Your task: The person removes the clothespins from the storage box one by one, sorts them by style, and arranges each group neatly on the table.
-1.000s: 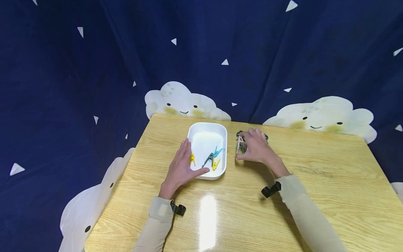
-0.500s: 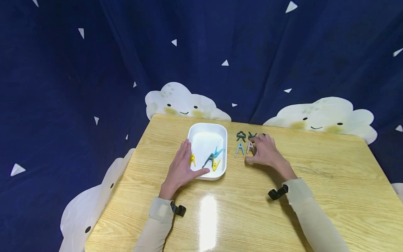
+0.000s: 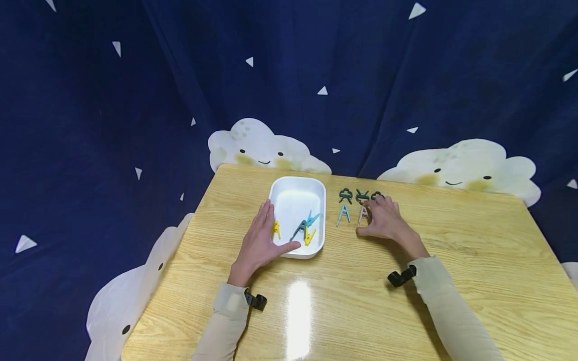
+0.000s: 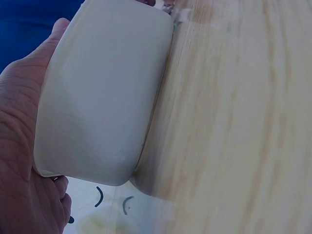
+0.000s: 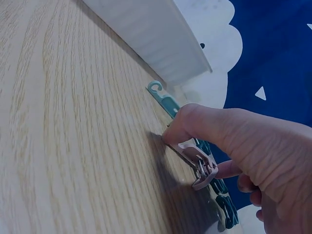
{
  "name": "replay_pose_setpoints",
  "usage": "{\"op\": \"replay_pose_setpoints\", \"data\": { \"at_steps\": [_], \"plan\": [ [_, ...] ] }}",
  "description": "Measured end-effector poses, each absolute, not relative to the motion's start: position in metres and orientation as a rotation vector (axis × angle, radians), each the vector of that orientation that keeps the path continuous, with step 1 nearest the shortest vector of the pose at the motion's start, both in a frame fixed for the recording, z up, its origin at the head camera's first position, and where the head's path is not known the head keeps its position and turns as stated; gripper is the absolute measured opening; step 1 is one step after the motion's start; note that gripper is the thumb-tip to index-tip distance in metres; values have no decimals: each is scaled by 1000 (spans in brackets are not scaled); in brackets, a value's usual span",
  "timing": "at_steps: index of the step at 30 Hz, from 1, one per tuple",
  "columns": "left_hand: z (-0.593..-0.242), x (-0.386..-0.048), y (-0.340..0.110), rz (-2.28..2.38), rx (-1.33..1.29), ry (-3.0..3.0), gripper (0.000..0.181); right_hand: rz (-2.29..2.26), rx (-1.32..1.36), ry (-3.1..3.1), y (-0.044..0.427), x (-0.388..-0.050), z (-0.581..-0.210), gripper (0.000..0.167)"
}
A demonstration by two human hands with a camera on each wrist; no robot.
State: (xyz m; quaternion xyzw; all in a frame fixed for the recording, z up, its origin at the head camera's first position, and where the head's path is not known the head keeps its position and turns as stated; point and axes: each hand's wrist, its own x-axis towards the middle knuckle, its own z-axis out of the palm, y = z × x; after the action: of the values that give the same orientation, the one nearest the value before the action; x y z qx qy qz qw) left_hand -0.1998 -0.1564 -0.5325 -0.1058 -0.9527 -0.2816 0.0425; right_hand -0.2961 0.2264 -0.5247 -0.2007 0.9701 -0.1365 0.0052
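My left hand (image 3: 256, 243) rests against the left side of a white plastic tray (image 3: 297, 181), fingers straight along the rim and thumb stretched across the near edge. Inside the tray lie yellow clothespins (image 3: 309, 236), a dark teal clothespin (image 3: 298, 229) and a light blue clothespin (image 3: 311, 218). To the right, my right hand (image 3: 384, 219) pinches a pale pink clothespin (image 5: 200, 163) between thumb and fingers, low over the table. A mint-green clothespin (image 3: 344, 214) lies just left of it.
Dark green clips (image 3: 345, 195) form a row behind the mint and pink clothespins; the right hand partly covers the rightmost clip (image 3: 377, 195). All stand on a light wood table (image 3: 361, 306). A dark blue curtain (image 3: 289, 60) with white clouds hangs behind the far edge.
My right hand has moved right with the pink clothespin, from over the mint-green one to beside it. The mint-green clothespin and dark clips have come into sight. My left hand stays put.
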Motion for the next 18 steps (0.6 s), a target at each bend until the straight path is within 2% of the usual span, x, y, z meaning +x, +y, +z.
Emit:
{"op": "replay_pose_setpoints", "data": {
  "at_steps": [15,18],
  "plan": [
    [-534,-199,-156,-869,-318,-2915,136,-439,-643,3040,222,-292,-518,87],
    [-534,-199,-156,-874,-319,-2907,136,-486,-693,3067,215,-291,-516,82]
  ]
}}
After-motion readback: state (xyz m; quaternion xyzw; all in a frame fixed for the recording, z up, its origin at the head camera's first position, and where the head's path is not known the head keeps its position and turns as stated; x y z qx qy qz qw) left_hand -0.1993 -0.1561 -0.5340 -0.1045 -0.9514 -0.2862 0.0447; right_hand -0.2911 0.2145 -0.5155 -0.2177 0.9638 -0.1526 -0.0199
